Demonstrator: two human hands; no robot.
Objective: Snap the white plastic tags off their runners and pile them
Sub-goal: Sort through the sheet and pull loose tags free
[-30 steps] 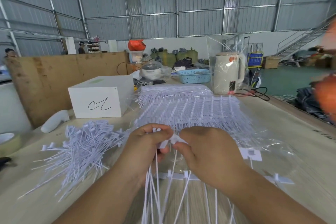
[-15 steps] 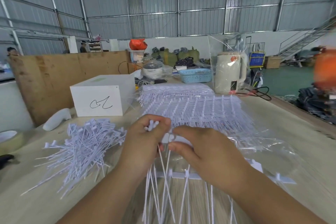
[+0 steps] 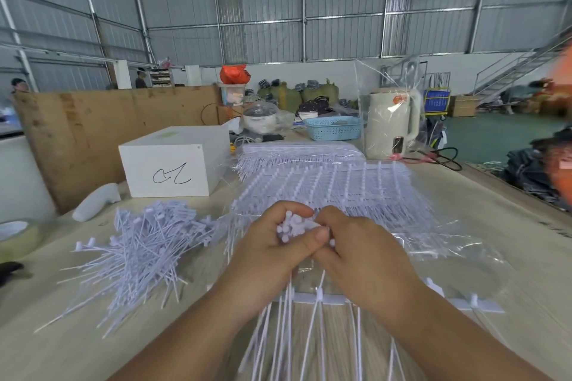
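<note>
I am gripping a bunch of loose tags [image 3: 294,226] in my left hand [image 3: 269,254] while my right hand [image 3: 362,254] is pinching another off its runner [image 3: 328,300], probably dropping them next on the left pile [image 3: 145,250].

The tags [image 3: 145,250] are matt white plastic, thin and smooth. The desk [image 3: 495,226] is pale wood with a fine grain. A glossy clear plastic bag [image 3: 448,244] lies crinkled on it. The box [image 3: 173,164] looks like smooth white card; the basket [image 3: 334,130] is perforated blue plastic.
</note>
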